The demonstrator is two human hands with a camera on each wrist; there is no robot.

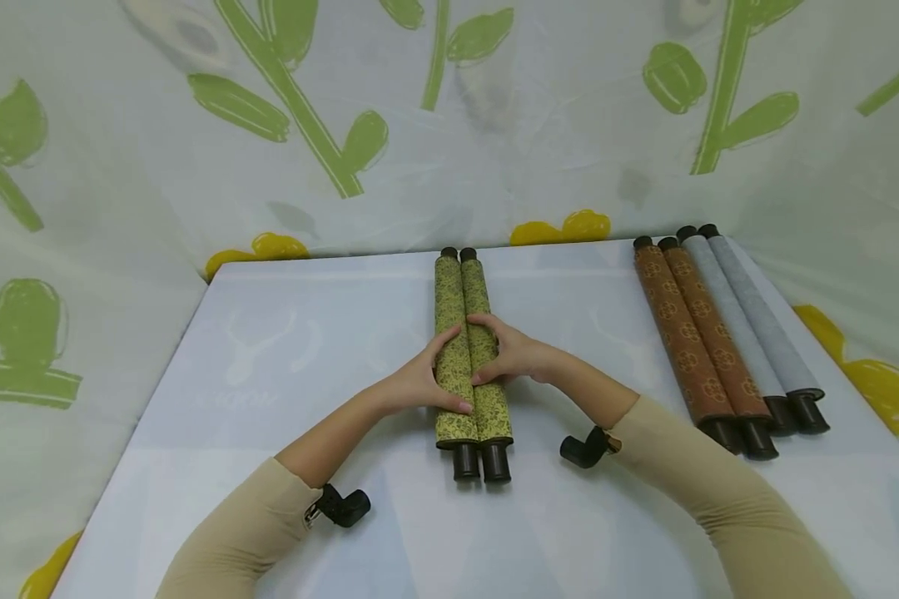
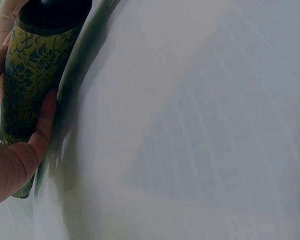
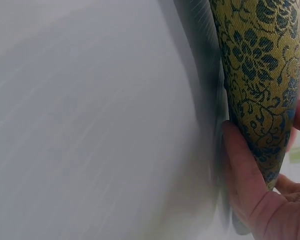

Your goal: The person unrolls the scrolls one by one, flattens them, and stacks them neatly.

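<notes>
Two yellow scrolls with a dark floral pattern and black end knobs lie side by side on the table, the left scroll (image 1: 449,291) touching the right scroll (image 1: 478,291). From its outer side, my left hand (image 1: 412,384) grips the left scroll, thumb lower and fingers higher. My right hand (image 1: 520,353) holds the right scroll from the other side, its thumb and index finger over the top. Close up in the left wrist view, the left scroll (image 2: 37,65) shows its hollow dark end. In the right wrist view, fingers wrap the patterned right scroll (image 3: 260,75).
On the white table (image 1: 270,333), to the right, lie two brown scrolls with flower motifs, the outer brown scroll (image 1: 677,333) nearest me. Beside them are two grey scrolls, including one grey scroll (image 1: 764,316) near the right edge. A leaf-printed curtain (image 1: 554,150) stands behind the table.
</notes>
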